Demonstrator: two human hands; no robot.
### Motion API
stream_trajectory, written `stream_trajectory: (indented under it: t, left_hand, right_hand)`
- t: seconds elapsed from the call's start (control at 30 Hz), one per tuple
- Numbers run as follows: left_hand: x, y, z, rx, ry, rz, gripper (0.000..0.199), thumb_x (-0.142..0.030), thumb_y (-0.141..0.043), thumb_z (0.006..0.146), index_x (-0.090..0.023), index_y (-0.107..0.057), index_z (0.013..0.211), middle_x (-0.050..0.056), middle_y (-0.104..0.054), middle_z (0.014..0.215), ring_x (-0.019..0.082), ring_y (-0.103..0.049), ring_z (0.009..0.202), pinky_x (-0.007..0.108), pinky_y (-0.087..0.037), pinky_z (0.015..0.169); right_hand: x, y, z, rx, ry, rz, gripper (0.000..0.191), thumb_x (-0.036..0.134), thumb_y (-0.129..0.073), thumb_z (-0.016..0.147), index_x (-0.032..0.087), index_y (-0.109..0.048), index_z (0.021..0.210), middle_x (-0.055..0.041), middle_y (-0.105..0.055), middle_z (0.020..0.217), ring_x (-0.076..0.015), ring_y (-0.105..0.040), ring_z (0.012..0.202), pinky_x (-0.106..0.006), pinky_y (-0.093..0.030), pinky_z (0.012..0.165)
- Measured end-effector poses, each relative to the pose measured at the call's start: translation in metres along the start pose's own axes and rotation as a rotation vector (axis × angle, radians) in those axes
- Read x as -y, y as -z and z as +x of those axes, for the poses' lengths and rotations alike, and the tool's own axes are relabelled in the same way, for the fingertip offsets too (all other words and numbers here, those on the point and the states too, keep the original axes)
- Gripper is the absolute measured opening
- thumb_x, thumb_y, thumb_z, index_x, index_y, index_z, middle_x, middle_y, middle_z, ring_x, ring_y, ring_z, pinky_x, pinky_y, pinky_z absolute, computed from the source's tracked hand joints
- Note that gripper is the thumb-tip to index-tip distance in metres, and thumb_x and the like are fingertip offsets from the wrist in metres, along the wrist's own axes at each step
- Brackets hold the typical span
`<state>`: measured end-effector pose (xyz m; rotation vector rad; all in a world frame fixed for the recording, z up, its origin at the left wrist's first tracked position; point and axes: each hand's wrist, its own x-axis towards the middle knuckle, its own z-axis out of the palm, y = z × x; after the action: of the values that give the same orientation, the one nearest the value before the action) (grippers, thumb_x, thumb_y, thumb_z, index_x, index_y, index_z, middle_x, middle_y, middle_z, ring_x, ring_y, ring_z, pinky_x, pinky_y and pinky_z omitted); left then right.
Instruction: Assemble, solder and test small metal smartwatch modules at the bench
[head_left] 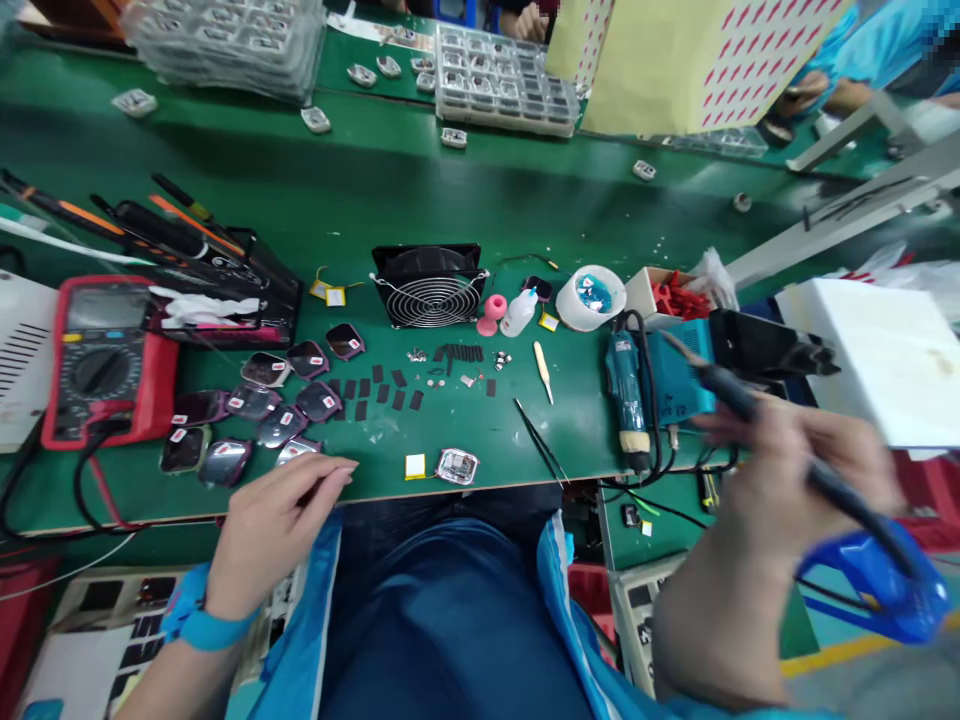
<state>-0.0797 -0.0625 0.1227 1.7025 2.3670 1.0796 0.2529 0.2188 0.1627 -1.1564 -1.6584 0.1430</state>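
From here I can read no words, just rows of red arrows [766, 52] on the yellow board [654, 70] beyond and right of the fan [429, 288].

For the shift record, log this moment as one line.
left hand: near watches | right hand: holding soldering iron | bench front edge: battery, open watch case | tweezers: lying on bench

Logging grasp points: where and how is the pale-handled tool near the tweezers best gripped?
Probably at mid-length of the handle, from above and slightly from the right, fingers closing across its width. The pale-handled tool lies with its thick handle away from the person, slim end toward them; the white bottle is beyond it to the left, the tweezers nearer the person.
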Motion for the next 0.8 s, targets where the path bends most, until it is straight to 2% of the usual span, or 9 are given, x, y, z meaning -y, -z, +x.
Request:
stream_trajectory:
  t: [0.07, 0.13, 0.2, 0.27, 0.43, 0.5, 0.57, 0.67, 0.8]
  left_hand:
    - [-0.001, -0.003, 0.000, 0.038, -0.016, 0.012, 0.020, -0.036, -0.060, 0.100, -0.025, -0.073, 0.089, -0.004, -0.079, 0.082, 0.018, -0.075, 0.070, 0.027, -0.059, 0.069]
    - [-0.002, -0.002, -0.002, 0.042, -0.004, 0.012, 0.021, -0.035, -0.060, 0.100, -0.025, -0.074, 0.089, -0.002, -0.079, 0.081, 0.018, -0.075, 0.069, 0.027, -0.059, 0.068]
    - [-0.002, 0.001, -0.005, 0.021, 0.004, 0.016, 0.019, -0.033, -0.059, 0.100, -0.025, -0.073, 0.089, -0.002, -0.079, 0.080, 0.017, -0.075, 0.070, 0.026, -0.058, 0.068]
    - [-0.001, 0.004, -0.009, 0.014, 0.013, 0.036, 0.020, -0.032, -0.057, 0.101, -0.024, -0.072, 0.090, -0.001, -0.079, 0.082, 0.018, -0.076, 0.073, 0.026, -0.058, 0.070]
    - [0.003, 0.004, -0.012, 0.066, 0.009, 0.113, 0.024, -0.037, -0.051, 0.105, -0.024, -0.070, 0.098, 0.001, -0.081, 0.098, 0.020, -0.077, 0.078, 0.028, -0.058, 0.069]
    - [0.003, 0.004, -0.011, 0.072, 0.007, 0.135, 0.026, -0.038, -0.051, 0.105, -0.024, -0.070, 0.097, 0.000, -0.081, 0.091, 0.020, -0.076, 0.072, 0.029, -0.055, 0.061]
    - [-0.001, 0.002, -0.009, 0.076, 0.027, 0.103, 0.026, -0.037, -0.052, 0.104, -0.025, -0.070, 0.091, -0.002, -0.078, 0.080, 0.018, -0.073, 0.064, 0.028, -0.052, 0.056]
    - [-0.018, -0.006, -0.006, 0.137, 0.049, -0.118, 0.020, -0.028, -0.059, 0.101, -0.024, -0.070, 0.085, -0.002, -0.074, 0.076, 0.015, -0.070, 0.065, 0.025, -0.054, 0.060]
    - [-0.050, -0.024, -0.002, 0.253, 0.027, -0.491, 0.012, -0.018, -0.065, 0.097, -0.024, -0.075, 0.092, -0.002, -0.074, 0.079, 0.011, -0.070, 0.069, 0.020, -0.055, 0.062]
  right_hand:
    - [0.009, -0.041, -0.012, 0.234, 0.023, 0.082, 0.038, 0.050, -0.063, 0.097, 0.016, -0.074, 0.112, -0.0141, -0.079, 0.095, -0.0259, -0.079, 0.074, -0.037, -0.063, 0.061]
    - [0.010, -0.071, -0.022, 0.366, 0.142, 0.024, 0.039, 0.050, -0.059, 0.099, 0.017, -0.073, 0.115, -0.0131, -0.079, 0.106, -0.0254, -0.078, 0.089, -0.040, -0.066, 0.079]
    - [0.006, -0.088, -0.028, 0.378, 0.218, -0.028, 0.038, 0.048, -0.057, 0.100, 0.018, -0.071, 0.118, -0.0128, -0.078, 0.110, -0.0250, -0.076, 0.100, -0.040, -0.063, 0.090]
    - [0.001, -0.093, -0.032, 0.333, 0.247, -0.049, 0.038, 0.046, -0.056, 0.101, 0.017, -0.069, 0.122, -0.0145, -0.076, 0.115, -0.0259, -0.074, 0.108, -0.042, -0.061, 0.094]
    - [0.003, -0.084, -0.035, 0.383, 0.301, -0.070, 0.040, 0.047, -0.055, 0.102, 0.017, -0.068, 0.124, -0.0153, -0.074, 0.117, -0.0273, -0.073, 0.109, -0.043, -0.061, 0.095]
    - [0.011, -0.074, -0.039, 0.364, 0.269, -0.064, 0.041, 0.047, -0.056, 0.102, 0.018, -0.066, 0.129, -0.0145, -0.074, 0.119, -0.0268, -0.075, 0.105, -0.042, -0.061, 0.093]
    - [0.022, -0.060, -0.049, 0.384, 0.231, -0.023, 0.043, 0.044, -0.056, 0.103, 0.019, -0.062, 0.137, -0.0131, -0.075, 0.117, -0.0243, -0.077, 0.090, -0.040, -0.063, 0.084]
    - [0.048, -0.040, -0.072, 0.573, 0.239, 0.121, 0.035, 0.034, -0.053, 0.105, 0.025, -0.060, 0.138, -0.0081, -0.079, 0.105, -0.0198, -0.076, 0.071, -0.034, -0.062, 0.069]
    - [0.089, -0.030, -0.110, 0.889, 0.389, 0.449, 0.024, 0.024, -0.052, 0.105, 0.025, -0.064, 0.126, -0.0074, -0.080, 0.096, -0.0205, -0.077, 0.080, -0.032, -0.061, 0.072]
